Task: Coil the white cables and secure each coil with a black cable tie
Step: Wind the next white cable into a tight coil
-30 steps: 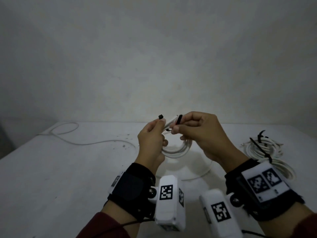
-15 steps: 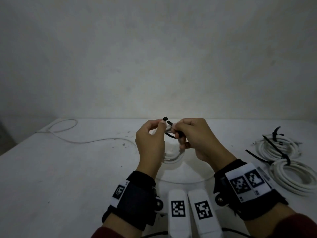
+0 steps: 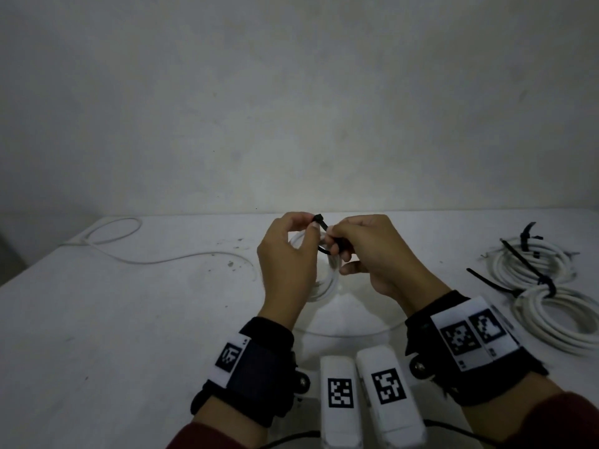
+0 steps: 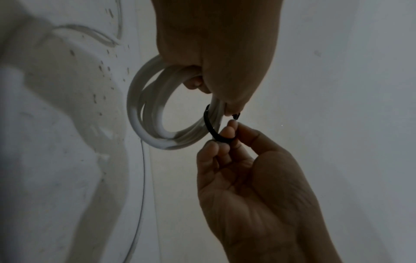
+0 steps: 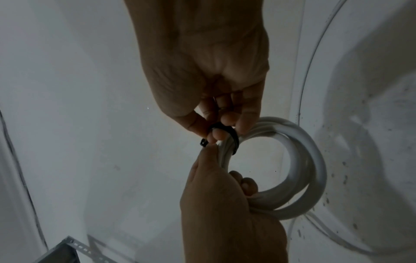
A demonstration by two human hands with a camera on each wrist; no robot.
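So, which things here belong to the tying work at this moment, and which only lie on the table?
In use:
- white coil, held by left hand
- black cable tie, pinched by right hand

Lying about:
- two tied coils
- loose white cable
- table

White cable coil [image 4: 157, 113]; black cable tie [image 4: 210, 124]; black wrist straps [image 3: 256, 367], black-and-white square-patterned tags.

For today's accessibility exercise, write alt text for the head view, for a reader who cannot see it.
Two hands loop a black cable tie around a small white cable coil above a white table: left hand pinches its head, right hand its strap. Two tied coils lie at right.
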